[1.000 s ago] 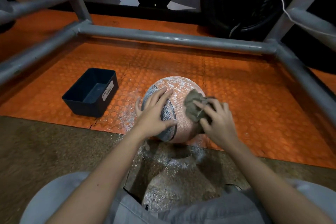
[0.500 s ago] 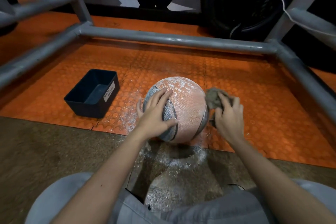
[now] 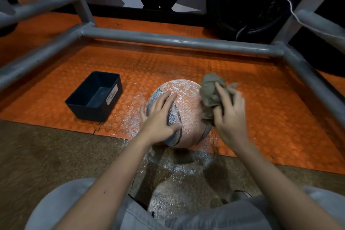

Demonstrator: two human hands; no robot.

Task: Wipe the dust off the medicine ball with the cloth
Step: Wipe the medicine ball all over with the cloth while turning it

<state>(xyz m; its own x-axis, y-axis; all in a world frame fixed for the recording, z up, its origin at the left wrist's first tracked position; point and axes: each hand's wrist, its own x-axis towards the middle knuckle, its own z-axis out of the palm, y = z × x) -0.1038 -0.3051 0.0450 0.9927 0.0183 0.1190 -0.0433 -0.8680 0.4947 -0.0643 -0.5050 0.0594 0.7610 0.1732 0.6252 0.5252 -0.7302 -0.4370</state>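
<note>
Hands both meet the ball. The left hand [image 3: 160,115] lies flat and relaxed on the medicine ball [image 3: 188,110], fingers spread over its 9 o'clock side and thumb laid along the near face, gripping nothing. The right hand [image 3: 231,117] is curled round a bunched grey-brown cloth [image 3: 212,91], fingers dug into the folds, and presses it against the ball's 2 o'clock shoulder.

The ball has a finely pebbled salmon-orange skin, with a grey-blue panel under the left hand and dark curved seams between panels. White powder speckles its crown toward 12 o'clock. The face turned to the camera looks mostly clean.

It sits at the near edge of an orange studded floor mat [image 3: 261,117], just where the mat meets the brown speckled floor [image 3: 46,155]. White dust [image 3: 179,164] is strewn on that floor at the ball's 6 o'clock, and more lies on the mat at its 8 o'clock.

At the ball's 9 o'clock, apart from it, stands a dark rectangular plastic bin [image 3: 95,97] with a white handwritten label [image 3: 111,96] on its side. Grey metal tubing [image 3: 177,41] frames the mat from 9 through 12 to 3 o'clock. Beyond it at 1 o'clock stands a black tyre [image 3: 248,2], with a white cord [image 3: 289,3] hanging beside it. Grey-trousered knees [image 3: 61,201] fill the view at 6 o'clock.
</note>
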